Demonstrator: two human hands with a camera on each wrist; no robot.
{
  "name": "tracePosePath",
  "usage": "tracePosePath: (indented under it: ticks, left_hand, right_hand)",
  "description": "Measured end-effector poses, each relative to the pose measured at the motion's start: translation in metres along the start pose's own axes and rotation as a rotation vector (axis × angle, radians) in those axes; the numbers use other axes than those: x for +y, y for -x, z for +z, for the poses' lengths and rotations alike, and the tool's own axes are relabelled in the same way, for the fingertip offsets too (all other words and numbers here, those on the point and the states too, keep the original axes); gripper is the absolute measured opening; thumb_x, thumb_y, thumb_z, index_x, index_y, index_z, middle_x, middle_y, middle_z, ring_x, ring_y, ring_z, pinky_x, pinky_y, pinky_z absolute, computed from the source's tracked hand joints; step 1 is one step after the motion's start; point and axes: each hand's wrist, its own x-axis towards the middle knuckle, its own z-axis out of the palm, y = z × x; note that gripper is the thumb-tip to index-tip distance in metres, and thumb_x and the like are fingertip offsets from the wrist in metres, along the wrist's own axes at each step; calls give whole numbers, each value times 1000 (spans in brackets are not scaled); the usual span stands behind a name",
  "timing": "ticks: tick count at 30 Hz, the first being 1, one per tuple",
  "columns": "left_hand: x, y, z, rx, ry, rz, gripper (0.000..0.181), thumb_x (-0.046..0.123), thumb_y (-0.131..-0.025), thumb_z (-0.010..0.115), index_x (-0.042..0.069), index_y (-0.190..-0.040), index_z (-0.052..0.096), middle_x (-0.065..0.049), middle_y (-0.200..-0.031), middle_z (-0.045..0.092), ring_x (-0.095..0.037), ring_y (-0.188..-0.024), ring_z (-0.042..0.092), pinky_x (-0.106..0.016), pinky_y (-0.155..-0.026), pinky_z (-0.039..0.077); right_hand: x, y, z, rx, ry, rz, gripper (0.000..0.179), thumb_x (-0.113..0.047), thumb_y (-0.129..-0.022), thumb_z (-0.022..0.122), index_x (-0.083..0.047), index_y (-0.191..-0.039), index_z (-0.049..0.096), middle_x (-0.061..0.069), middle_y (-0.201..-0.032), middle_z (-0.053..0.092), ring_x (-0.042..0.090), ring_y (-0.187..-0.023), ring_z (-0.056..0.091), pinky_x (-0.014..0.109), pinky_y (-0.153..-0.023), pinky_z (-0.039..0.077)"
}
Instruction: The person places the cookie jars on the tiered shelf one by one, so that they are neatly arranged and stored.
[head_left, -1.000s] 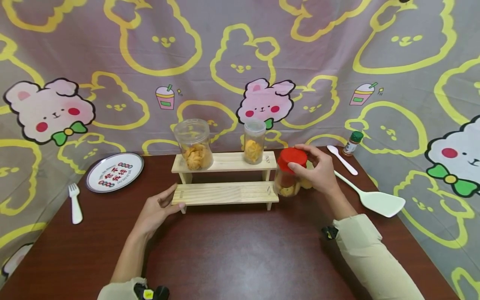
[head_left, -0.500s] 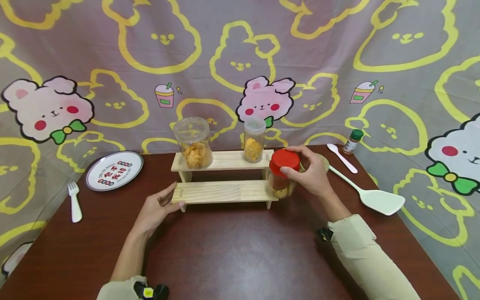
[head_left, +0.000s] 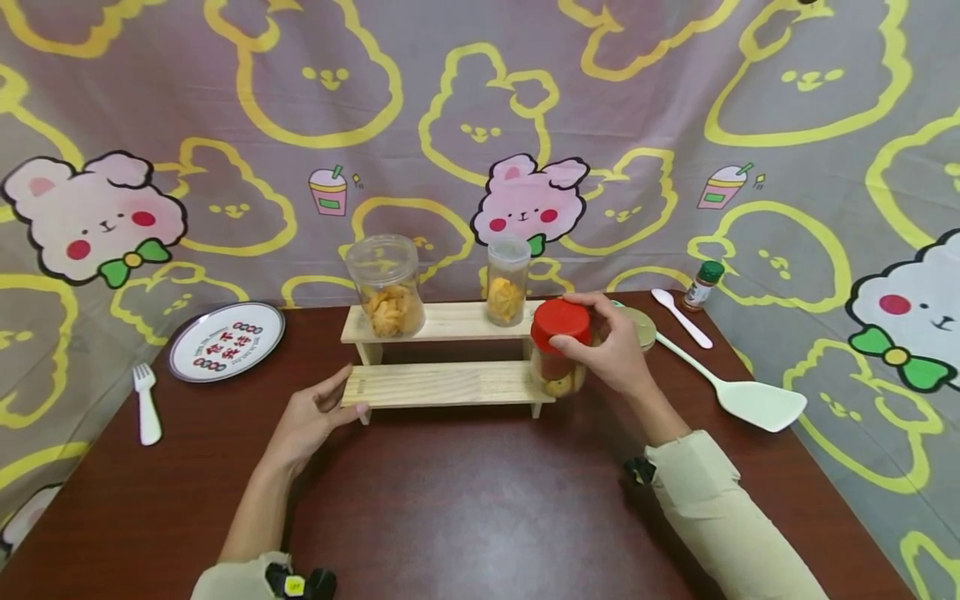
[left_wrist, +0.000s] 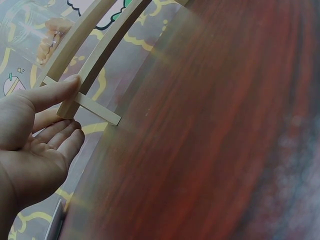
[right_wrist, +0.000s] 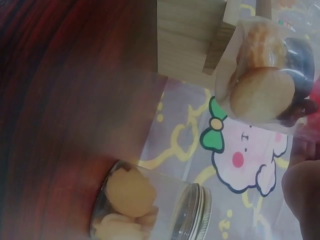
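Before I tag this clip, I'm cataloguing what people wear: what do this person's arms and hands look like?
The left hand and right hand wear no visible gloves. The pale cream fabric left sleeve and matching right sleeve end short of the hands. Beside these sit a small black left wrist device with a yellow label, and a black right wrist device.

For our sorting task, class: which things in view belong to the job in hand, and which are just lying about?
Seemingly part of the job:
- red-lidded jar, in the right hand
- wooden rack, held by the left hand
- wide jar and narrow jar, on the upper shelf
- perhaps the metal-lidded jar

Lying about:
- plate
- fork
- spoon
- spatula
- green-capped bottle
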Motion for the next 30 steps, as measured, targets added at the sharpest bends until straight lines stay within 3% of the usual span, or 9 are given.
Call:
tracePosePath:
  ticks: [6,15,24,30]
  left_hand:
    - [0,1,-1,4,-4,6,82,12,-90,79,-1,-156,33,-18,-158,34,-29,-146,31,-11,-93,44]
    - [1,1,-1,-2,-3,5,83,14,-90,80,0,-156,33,-18,-159,34,-28,-146,31,-10,-93,43]
    - [1,1,-1,0,-2,3,83,14,-89,80,0,-156,34,-19,-158,35,-29,-145,32,-10,-93,44]
    - [1,2,-1,-3,5,-4,83,14,-90,80,0,-157,33,-19,-158,35,-29,-145,32,-11,-92,44]
  right_hand:
    - [-2,0,6,-26,12,9,53,9,-76,81,2,-125,64,17,-115,66,19,-96,64,23,-80,56]
    - [-4,0,31,-76,-33,13,54,1,-80,83,-1,-129,62,15,-121,66,23,-103,64,27,-85,56]
    - [-8,-3,55,-74,-64,95,56,7,-79,81,4,-131,59,18,-122,62,25,-96,64,26,-82,57]
    - [-10,-7,70,-101,1,50,58,8,-77,82,5,-130,59,19,-121,62,25,-105,60,28,-85,57]
